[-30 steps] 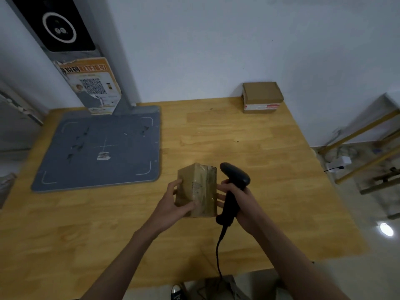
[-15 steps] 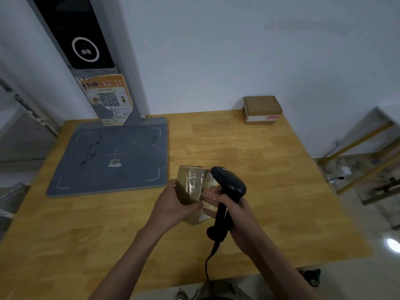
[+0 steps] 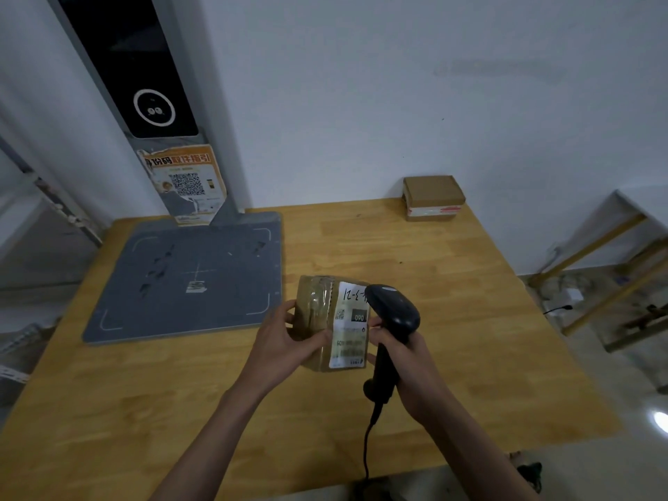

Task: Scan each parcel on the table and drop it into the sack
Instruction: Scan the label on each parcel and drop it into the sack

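A small brown taped parcel (image 3: pixel 315 320) with a white shipping label (image 3: pixel 350 336) facing up is held above the middle of the wooden table (image 3: pixel 452 320). My left hand (image 3: pixel 289 341) grips its left side. My right hand (image 3: pixel 405 359) grips the handle of a black corded barcode scanner (image 3: pixel 394 312), whose head sits over the label's right edge; fingertips of that hand touch the parcel's right side. A second brown parcel (image 3: pixel 432 197) with a red and white strip lies at the table's far edge by the wall. No sack is in view.
A grey scanning pad (image 3: pixel 188 280) with a tall post, dark screen and QR poster (image 3: pixel 184 182) covers the table's left part. Wooden frames (image 3: pixel 614 262) stand on the floor to the right. The scanner's cable (image 3: pixel 367 446) hangs over the near edge.
The parcel has been turned in my hands so its white label now faces up. The scanner head has tipped over the label. The camera view has tilted upward.
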{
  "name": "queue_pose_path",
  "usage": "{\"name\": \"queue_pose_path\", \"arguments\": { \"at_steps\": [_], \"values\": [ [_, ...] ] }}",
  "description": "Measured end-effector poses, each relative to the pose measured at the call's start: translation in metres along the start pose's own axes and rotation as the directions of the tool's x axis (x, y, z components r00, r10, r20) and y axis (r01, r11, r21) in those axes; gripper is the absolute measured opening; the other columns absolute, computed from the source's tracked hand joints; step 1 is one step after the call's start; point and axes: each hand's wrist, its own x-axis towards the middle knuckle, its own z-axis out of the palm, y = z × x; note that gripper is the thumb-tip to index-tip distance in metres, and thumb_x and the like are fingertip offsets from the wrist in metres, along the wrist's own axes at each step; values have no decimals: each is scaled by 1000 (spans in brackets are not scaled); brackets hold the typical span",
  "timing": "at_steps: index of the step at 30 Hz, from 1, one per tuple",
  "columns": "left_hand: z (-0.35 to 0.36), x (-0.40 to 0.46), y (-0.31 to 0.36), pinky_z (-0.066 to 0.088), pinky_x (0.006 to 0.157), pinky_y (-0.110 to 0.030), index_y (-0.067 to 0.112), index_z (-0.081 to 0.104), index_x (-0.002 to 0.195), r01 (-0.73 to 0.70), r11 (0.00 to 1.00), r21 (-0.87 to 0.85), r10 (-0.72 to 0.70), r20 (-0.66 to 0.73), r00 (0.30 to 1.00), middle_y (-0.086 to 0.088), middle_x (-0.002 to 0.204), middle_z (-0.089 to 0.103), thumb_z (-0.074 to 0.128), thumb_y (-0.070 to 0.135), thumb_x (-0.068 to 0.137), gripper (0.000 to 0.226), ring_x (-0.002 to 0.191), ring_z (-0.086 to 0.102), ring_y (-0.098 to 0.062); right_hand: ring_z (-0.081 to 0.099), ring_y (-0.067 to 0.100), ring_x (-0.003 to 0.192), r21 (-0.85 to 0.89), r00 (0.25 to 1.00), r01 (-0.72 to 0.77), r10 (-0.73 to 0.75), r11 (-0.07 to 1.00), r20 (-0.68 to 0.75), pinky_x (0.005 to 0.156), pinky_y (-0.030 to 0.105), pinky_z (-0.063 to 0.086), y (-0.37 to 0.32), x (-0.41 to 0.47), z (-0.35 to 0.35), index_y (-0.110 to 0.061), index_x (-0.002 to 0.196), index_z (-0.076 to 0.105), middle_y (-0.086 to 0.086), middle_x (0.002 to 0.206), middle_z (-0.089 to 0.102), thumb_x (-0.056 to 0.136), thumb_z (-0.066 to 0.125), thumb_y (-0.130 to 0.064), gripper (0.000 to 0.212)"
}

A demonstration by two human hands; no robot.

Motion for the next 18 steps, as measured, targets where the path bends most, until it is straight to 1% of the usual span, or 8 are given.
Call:
{"name": "queue_pose_path", "arguments": {
  "at_steps": [2,4,7,9,12,14,16,18],
  "values": [
    [0,0,1,47,72,-16,27,40,134,12,1000,-15,-12,-28,1000,10,119,52,82,52,71,80,108,56,-9,66,26,114,29,1000,-17,17,999,-20,99,53,54,1,2,-1,-8,101,65,1,109,75,96,62,-9,6],
    [1,1,1,41,68,-10,25,43,126,-13,1000,-4,13,-33,999,11,119,52,81,51,72,71,107,54,-5,66,28,115,78,998,-46,48,996,-30,97,55,54,0,4,-3,-4,98,61,4,111,75,96,62,-11,7],
    [0,3,2,38,69,-8,32,46,127,-62,996,64,59,53,997,14,123,51,80,54,72,69,104,51,4,69,28,112,204,994,-103,108,973,-14,84,49,61,-6,5,-7,-3,101,62,9,115,75,98,62,-12,9],
    [0,4,2,38,73,-11,40,42,138,-83,990,112,69,119,991,15,125,46,82,52,71,79,102,48,7,72,31,107,257,989,-140,145,956,-3,82,51,61,-9,6,-9,-2,112,63,12,115,75,98,61,-11,17],
    [1,9,1,41,81,-20,44,42,142,-69,989,127,57,102,993,8,125,44,80,50,74,78,112,48,-7,72,33,106,266,984,-173,180,948,-3,87,54,60,-8,11,-11,-3,120,62,13,115,75,98,62,-13,24],
    [1,17,4,42,79,-22,44,46,139,-47,992,117,36,94,995,5,124,44,78,49,77,70,111,48,-10,71,32,108,217,984,-177,178,960,14,91,53,59,-8,12,-12,-5,120,63,10,116,75,98,62,-14,24],
    [-5,30,11,42,78,-24,42,53,130,-45,990,130,35,80,996,2,125,44,79,46,78,58,111,48,-13,70,30,108,107,989,-147,148,983,4,90,49,60,-13,15,-17,-5,114,66,8,115,74,96,66,-13,20],
    [-15,47,19,43,79,-27,36,57,117,-61,987,149,51,72,996,-1,124,46,80,43,77,46,112,50,-17,71,26,102,-156,999,-50,45,987,-30,88,42,61,-20,20,-25,-1,101,68,10,107,74,94,68,-10,11]
  ]
}}
